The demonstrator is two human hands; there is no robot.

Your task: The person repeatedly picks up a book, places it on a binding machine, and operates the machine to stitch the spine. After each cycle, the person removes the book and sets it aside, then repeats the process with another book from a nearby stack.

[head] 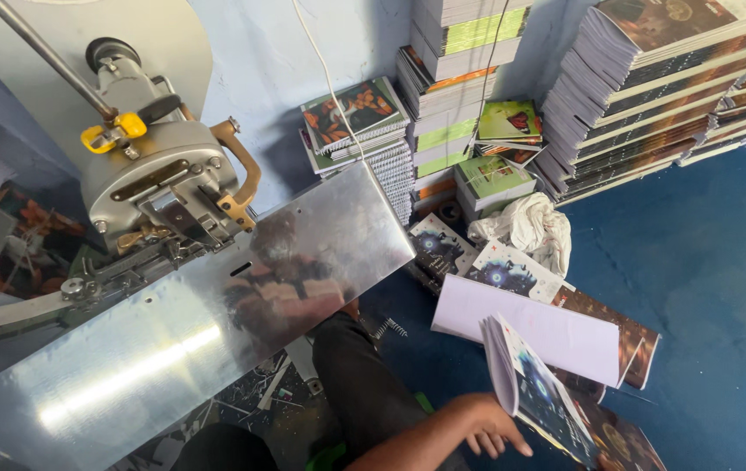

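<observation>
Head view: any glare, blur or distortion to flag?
Head view: a bright glare streak on the metal plate, which also mirrors the person; the booklet by the hand is slightly soft; the stacks at the top right lean from wide-angle distortion.

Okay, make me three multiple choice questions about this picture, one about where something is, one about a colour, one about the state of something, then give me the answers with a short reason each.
1. Where does the white crumpled cloth lie?
A. on the metal plate
B. on the floor by the stacked books
C. on the person's knee

2. What colour is the small clip on the machine's rod?
A. yellow
B. red
C. green

3. How is the booklet by the hand?
A. flat and closed
B. rolled up
C. folded open, pages fanned

Answers:
1 B, the cloth sits on the blue floor beside the book stacks.
2 A, the clip is yellow.
3 C, the booklet next to the one hand in view stands with pages spread.
</observation>
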